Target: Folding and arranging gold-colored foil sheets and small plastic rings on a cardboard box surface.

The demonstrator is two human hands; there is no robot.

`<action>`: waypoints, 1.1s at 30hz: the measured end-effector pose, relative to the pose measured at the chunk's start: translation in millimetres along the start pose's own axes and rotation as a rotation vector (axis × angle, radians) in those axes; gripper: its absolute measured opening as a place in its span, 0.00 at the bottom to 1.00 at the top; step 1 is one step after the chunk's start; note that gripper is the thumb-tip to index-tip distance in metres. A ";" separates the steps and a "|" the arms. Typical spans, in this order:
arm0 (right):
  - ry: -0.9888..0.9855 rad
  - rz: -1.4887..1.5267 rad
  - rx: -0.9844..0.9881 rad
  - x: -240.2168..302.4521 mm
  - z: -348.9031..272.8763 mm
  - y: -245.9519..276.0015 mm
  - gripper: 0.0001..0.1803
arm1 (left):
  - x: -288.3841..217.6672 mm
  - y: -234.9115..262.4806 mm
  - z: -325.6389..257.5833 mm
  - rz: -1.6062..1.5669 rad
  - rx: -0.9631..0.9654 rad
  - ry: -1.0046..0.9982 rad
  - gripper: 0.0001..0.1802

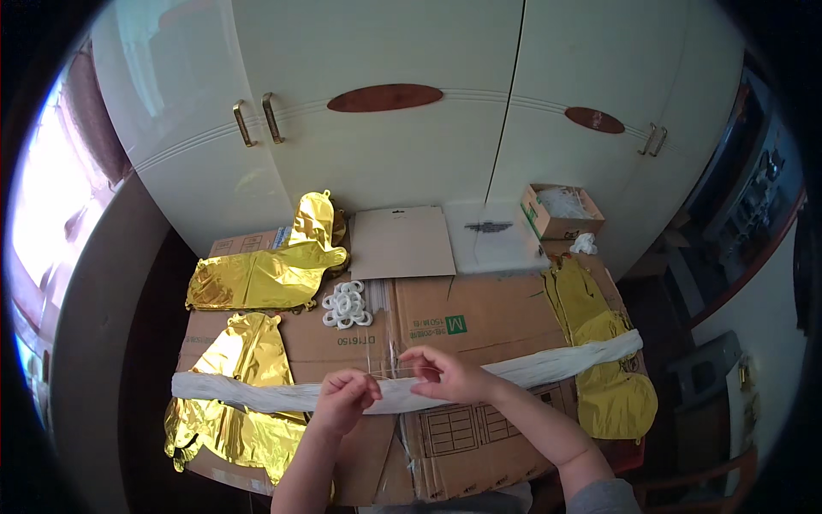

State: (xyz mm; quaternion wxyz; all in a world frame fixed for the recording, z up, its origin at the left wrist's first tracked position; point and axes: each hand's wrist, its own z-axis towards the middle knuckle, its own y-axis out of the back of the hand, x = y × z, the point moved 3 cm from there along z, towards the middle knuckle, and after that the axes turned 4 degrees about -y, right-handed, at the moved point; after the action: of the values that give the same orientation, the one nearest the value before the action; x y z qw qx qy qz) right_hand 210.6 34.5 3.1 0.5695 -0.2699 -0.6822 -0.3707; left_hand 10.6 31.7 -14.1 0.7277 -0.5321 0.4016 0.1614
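Note:
A long bundle of white strings (548, 363) lies across the cardboard from left to right, passing under my hands. My left hand (349, 399) is closed in a pinch over the bundle's middle. From its fingertips a thin white string (390, 374) runs to my right hand (452, 377), whose curled fingers have the string among them; thumb and index stand a little apart. Behind my hands sits a small pile of white rings (345, 305). Shiny gold foil balloons, flat, lie under the bundle's left end (253, 351) and under its right end (612, 403).
More gold foil balloons (257, 276) lie at the far left. A beige board (402, 242) and a translucent sheet (497, 240) rest at the back. At the back right stands an open box (561, 230) near a crumpled white piece (585, 244). Cream cabinets (385, 154) rise behind.

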 end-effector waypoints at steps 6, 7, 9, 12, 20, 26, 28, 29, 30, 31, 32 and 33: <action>0.285 -0.241 0.154 -2.3 2.0 -26.7 0.12 | 5.9 -5.4 -3.6 0.071 0.059 0.121 0.09; 0.213 -0.157 0.156 -0.9 -0.2 -26.7 0.06 | 4.9 -3.0 -3.9 0.035 -0.025 0.101 0.09; 0.208 0.083 0.199 -2.4 0.6 -15.1 0.06 | 2.4 4.1 -2.4 -0.122 -0.016 0.052 0.09; 0.103 0.215 0.109 1.6 -0.6 -2.0 0.10 | 1.2 7.2 -0.6 -0.284 -0.014 -0.036 0.09; 0.064 -0.136 -0.041 14.4 -7.6 6.1 0.10 | -29.3 2.8 12.6 0.430 -0.508 -0.243 0.19; 0.207 0.314 -0.116 21.7 -17.9 24.1 0.07 | -26.5 -33.0 7.8 1.411 0.007 -0.431 0.03; 0.144 0.260 -0.213 14.9 -15.7 26.7 0.07 | -21.4 -29.2 2.5 1.209 0.152 -0.224 0.04; 0.113 0.234 -0.261 11.8 -13.5 26.6 0.07 | -10.7 -8.0 0.2 0.938 0.260 -0.135 0.05; 0.116 0.110 -0.273 9.6 -10.2 24.3 0.08 | -11.5 -10.7 1.9 0.622 0.265 -0.144 0.05; 0.118 -0.015 -0.285 7.6 -6.5 20.3 0.08 | -13.2 -15.3 3.6 0.305 0.266 -0.149 0.06; 0.119 -0.140 -0.296 4.8 -3.7 16.3 0.08 | -15.1 -21.1 4.1 -0.012 0.261 -0.150 0.08; 0.126 -0.241 -0.241 3.2 -2.1 8.6 0.10 | -14.1 -24.9 -1.7 -0.127 -0.044 -0.162 0.13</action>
State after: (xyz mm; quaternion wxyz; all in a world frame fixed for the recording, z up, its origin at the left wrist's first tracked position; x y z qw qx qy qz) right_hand 218.0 37.5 8.1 0.5262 -0.2289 -0.6232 -0.5314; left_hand 17.5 23.4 12.4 0.7546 -0.5577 0.3030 0.1664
